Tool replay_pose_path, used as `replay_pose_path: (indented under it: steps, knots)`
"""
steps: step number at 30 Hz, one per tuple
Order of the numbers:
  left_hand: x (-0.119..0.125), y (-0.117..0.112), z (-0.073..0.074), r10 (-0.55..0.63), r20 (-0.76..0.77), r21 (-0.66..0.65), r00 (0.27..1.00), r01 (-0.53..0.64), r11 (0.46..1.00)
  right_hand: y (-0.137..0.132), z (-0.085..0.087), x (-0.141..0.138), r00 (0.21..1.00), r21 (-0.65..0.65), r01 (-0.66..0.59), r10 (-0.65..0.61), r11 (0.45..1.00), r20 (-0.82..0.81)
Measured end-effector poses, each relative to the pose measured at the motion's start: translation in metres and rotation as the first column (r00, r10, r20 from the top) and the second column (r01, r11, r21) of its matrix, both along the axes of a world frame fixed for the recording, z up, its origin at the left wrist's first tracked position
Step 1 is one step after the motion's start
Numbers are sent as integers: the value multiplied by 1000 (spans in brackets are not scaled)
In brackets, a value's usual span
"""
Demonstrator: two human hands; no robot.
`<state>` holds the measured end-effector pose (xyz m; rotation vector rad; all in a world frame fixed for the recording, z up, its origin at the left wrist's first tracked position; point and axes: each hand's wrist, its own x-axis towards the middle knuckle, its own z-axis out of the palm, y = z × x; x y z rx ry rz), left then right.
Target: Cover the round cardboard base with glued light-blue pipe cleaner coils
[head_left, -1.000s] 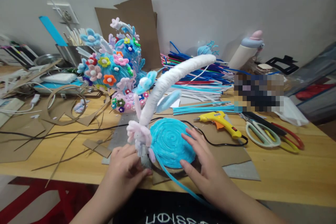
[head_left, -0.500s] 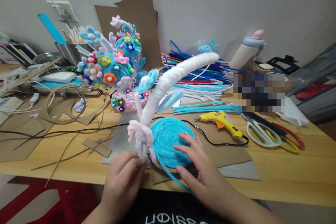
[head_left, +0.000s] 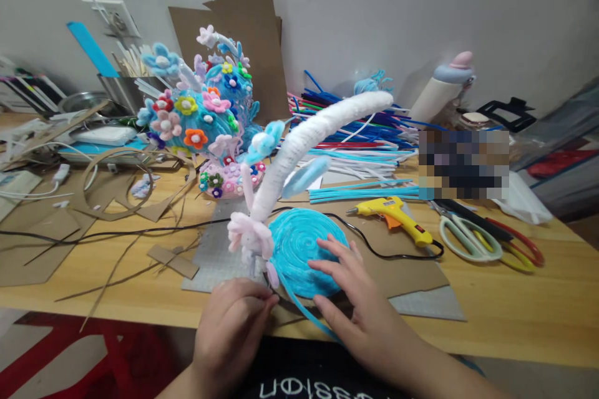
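A round base is covered in a flat spiral of blue pipe cleaner, and a loose blue pipe cleaner end trails off its near edge. From its left side rises a curved white wrapped stem, with pale blue petals and a pink fuzzy flower at its foot. My right hand lies on the spiral, fingers spread. My left hand is pinched at the base's near left edge, just below the flower; what sits between its fingertips is hidden.
A yellow glue gun lies right of the base, its black cord crossing behind. Scissors lie farther right. Pipe cleaners are heaped at the back. A flower-covered craft piece stands back left; cardboard scraps lie left.
My left hand has shifted a little to the right along the base's near edge, still pinched. My right hand and the white stem stay almost where they were.
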<state>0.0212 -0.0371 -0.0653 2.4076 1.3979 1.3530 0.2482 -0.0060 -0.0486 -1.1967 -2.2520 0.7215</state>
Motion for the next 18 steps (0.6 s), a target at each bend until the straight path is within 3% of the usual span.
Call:
replay_pose_path:
  steps: [4,8,18]
  knots:
    - [5,-2,-6,-26,-23,-10,999,25,1000,-1,6,-1,988,111,-135,126,985,85]
    - [8,-6,-15,-38,-38,28,999,40,999,-2,9,-9,961,131,-253,233,959,148]
    - [11,-8,-21,2,-51,129,999,5,992,-4,5,-29,972,178,-186,154,966,178]
